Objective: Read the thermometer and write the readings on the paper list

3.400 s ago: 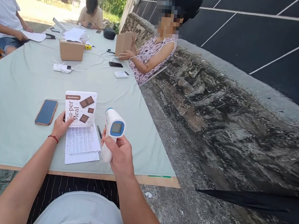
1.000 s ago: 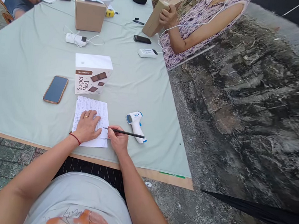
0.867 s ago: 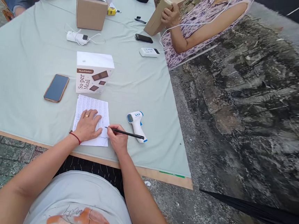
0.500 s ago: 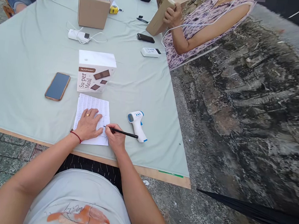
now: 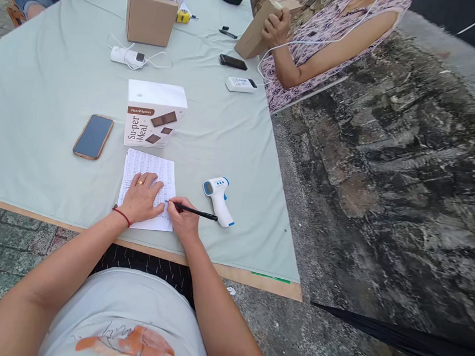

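A sheet of paper [image 5: 149, 162] with rows of small print lies near the table's front edge. My left hand [image 5: 142, 197] rests flat across it with the fingers spread, a ring on one finger. At the sheet's right edge, my right hand [image 5: 184, 220] grips a black pen [image 5: 197, 212], its tip on or just over the paper. Right of that hand lies a white and blue infrared thermometer [image 5: 220, 200], its handle close to the pen's rear end. Just beyond the paper stands a white and brown Su-per Meal box [image 5: 155, 115]. A smartphone [image 5: 93, 136] lies to the left.
Farther back are a cardboard box [image 5: 150, 19], two white cabled devices [image 5: 125, 56], a black phone [image 5: 233, 62] and a yellow tape measure [image 5: 184, 16]. A person at the right edge holds a brown box [image 5: 254, 32]; another sits at the far left.
The view has shifted very slightly. My hands, the pen and the paper stay almost in place. At the far left, a white sheet-like thing has come lower beside the seated person.
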`<action>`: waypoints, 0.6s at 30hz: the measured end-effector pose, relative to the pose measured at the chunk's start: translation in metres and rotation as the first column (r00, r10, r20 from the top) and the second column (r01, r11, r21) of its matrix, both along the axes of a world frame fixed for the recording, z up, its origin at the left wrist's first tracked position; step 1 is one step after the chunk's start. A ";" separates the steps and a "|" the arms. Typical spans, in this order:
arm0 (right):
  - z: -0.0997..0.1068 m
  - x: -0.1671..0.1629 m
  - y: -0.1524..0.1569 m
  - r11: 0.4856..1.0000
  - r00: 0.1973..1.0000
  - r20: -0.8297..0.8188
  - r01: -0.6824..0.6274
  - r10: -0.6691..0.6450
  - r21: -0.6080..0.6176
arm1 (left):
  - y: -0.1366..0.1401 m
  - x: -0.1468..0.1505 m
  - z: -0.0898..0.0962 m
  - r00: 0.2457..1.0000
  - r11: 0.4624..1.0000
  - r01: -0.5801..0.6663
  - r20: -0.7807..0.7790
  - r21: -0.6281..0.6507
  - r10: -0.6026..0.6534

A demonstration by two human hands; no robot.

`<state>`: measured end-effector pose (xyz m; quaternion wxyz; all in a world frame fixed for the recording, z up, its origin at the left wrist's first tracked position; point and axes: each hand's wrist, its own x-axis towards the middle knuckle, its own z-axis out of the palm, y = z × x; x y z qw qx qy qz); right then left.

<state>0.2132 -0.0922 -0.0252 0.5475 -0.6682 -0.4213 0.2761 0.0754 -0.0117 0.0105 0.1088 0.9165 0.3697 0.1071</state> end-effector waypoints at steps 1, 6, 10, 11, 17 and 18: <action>0.000 0.000 0.000 1.000 1.000 0.000 -0.002 0.002 0.000 | 0.000 0.000 0.000 1.000 1.000 0.000 0.001 -0.002 0.000; -0.001 0.000 0.001 1.000 1.000 0.013 0.002 -0.002 -0.002 | 0.000 -0.001 0.001 1.000 1.000 0.000 0.012 -0.010 0.000; -0.001 0.001 0.001 1.000 1.000 0.006 0.003 -0.003 -0.003 | 0.000 -0.001 0.001 1.000 1.000 -0.003 0.002 -0.012 0.003; -0.001 0.001 0.001 1.000 1.000 0.005 0.006 -0.006 -0.003 | 0.000 -0.001 0.000 1.000 1.000 -0.004 0.003 -0.010 0.004; -0.002 0.001 0.000 1.000 1.000 0.013 0.014 -0.014 -0.003 | 0.000 0.000 -0.001 1.000 1.000 0.003 0.022 -0.003 -0.003; -0.002 0.001 0.000 1.000 1.000 0.017 0.015 -0.014 -0.003 | 0.000 0.000 -0.001 1.000 1.000 0.004 0.019 -0.004 -0.003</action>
